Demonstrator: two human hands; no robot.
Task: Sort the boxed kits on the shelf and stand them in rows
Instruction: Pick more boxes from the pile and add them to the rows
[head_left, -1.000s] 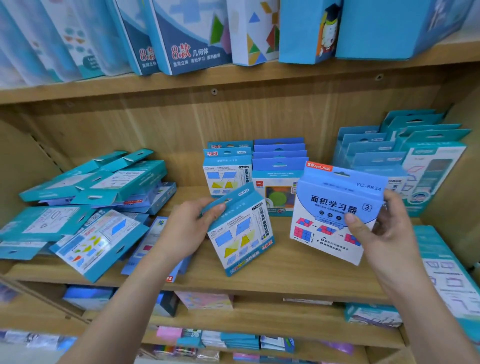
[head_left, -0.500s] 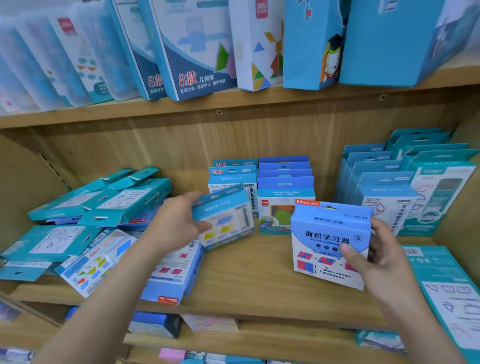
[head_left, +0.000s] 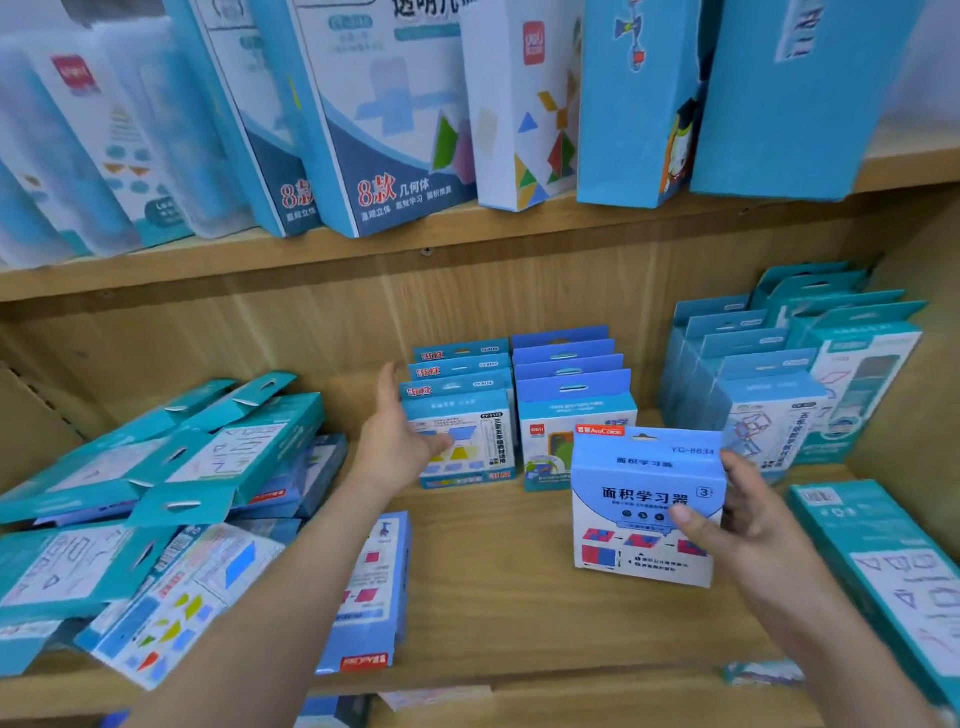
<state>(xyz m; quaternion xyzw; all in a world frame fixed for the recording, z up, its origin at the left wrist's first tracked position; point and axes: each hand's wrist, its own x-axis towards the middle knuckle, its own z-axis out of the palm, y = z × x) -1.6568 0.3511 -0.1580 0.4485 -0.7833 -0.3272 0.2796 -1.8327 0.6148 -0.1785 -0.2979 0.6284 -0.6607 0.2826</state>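
left hand (head_left: 397, 441), grip wide, touches the front boxed kit (head_left: 470, 441) of a row; right hand (head_left: 750, 525), grip holding a pale-blue kit (head_left: 641, 499) upright.

On the shelf (head_left: 493, 597), loose kits (head_left: 218, 467) lie heaped at left. Two standing rows (head_left: 569, 410) occupy far centre, with further rows (head_left: 763, 400) far right. The held kit (head_left: 644, 499) is nearer, before them.

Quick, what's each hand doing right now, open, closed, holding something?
Left hand: open, fingers resting against the front box of a standing row.
Right hand: gripping the light blue box, thumb on its front.
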